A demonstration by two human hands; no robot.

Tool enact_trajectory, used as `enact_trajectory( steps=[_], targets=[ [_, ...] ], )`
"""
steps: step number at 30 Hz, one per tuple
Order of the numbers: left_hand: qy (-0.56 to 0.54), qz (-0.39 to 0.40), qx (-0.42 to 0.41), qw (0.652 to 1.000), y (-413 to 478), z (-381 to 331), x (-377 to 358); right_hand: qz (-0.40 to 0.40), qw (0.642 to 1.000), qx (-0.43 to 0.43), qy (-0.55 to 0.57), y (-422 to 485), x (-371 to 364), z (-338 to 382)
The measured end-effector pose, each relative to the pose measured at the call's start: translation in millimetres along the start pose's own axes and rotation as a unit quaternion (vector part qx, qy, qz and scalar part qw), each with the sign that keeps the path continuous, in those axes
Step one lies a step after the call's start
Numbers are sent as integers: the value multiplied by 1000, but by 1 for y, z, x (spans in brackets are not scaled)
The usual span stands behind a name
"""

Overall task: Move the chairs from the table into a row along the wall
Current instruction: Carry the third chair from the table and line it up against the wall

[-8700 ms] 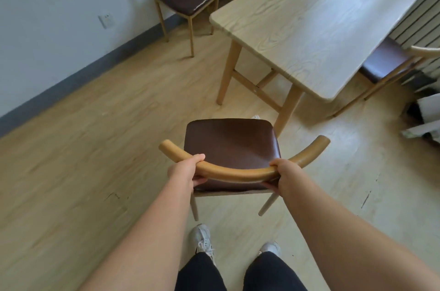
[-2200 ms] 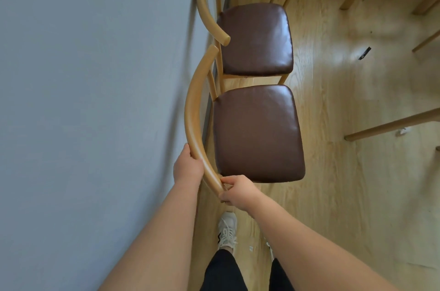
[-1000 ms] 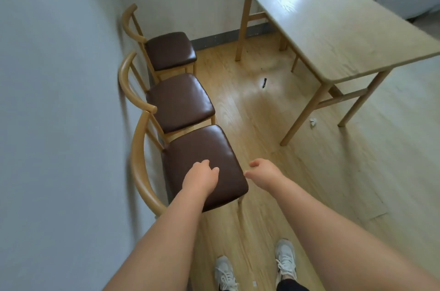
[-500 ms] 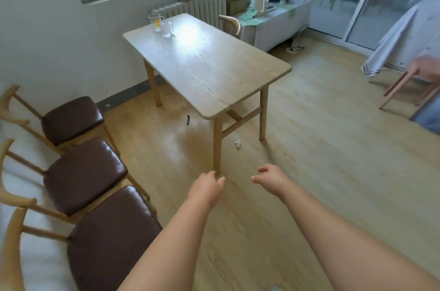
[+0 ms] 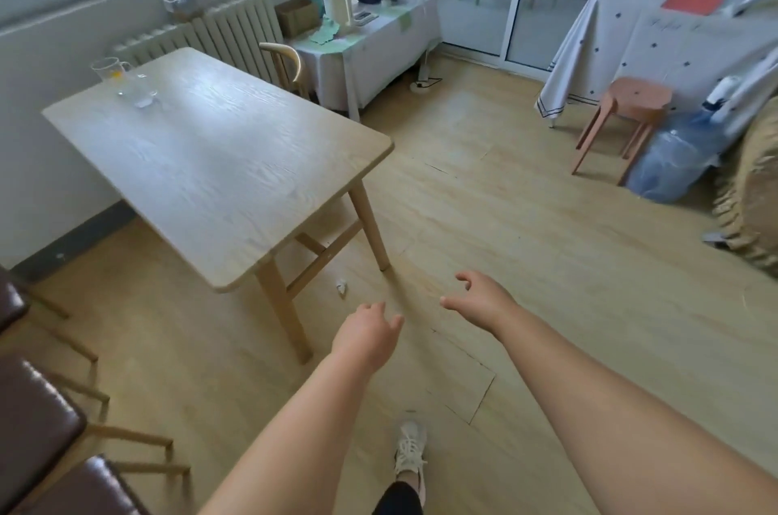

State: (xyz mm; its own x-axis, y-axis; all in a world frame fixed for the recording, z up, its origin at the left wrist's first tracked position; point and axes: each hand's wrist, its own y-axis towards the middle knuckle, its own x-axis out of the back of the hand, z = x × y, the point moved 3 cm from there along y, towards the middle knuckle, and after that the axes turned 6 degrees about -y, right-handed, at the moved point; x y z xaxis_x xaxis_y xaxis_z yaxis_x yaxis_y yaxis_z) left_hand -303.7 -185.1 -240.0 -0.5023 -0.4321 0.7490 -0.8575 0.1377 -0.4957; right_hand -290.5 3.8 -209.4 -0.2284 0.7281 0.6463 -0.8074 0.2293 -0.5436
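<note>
A light wooden table (image 5: 210, 161) fills the left middle of the view. Behind its far side, by the radiator, only the curved wooden back of one chair (image 5: 284, 55) shows. Three brown-cushioned chairs stand in a row at the left edge: the nearest (image 5: 84, 489), the middle one (image 5: 33, 422) and the farthest (image 5: 8, 304), all partly cut off. My left hand (image 5: 366, 335) and my right hand (image 5: 478, 300) hang empty over the floor in front of me, fingers loosely apart, near the table's front corner.
A glass jug (image 5: 107, 70) and a glass stand on the table's far end. A cloth-covered side table (image 5: 370, 34) holds a kettle. At right are an orange stool (image 5: 627, 106), a water bottle (image 5: 673, 156) and a draped cabinet. A paper scrap (image 5: 341, 287) lies on the floor.
I let go of the chair that I set third in the row by the wall. My view swung right from the row to the table and room; both hands are empty.
</note>
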Motion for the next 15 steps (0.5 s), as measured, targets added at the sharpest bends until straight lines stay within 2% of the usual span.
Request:
enact_trajectory(
  steps=[10,15],
  targets=[
    [13,17,-29,999,192,-98,60,-16,997,-19,-68,169,113,30],
    [22,17,-41,999,281,-158,89,-27,998,-36,-44,248,175,40]
  ],
)
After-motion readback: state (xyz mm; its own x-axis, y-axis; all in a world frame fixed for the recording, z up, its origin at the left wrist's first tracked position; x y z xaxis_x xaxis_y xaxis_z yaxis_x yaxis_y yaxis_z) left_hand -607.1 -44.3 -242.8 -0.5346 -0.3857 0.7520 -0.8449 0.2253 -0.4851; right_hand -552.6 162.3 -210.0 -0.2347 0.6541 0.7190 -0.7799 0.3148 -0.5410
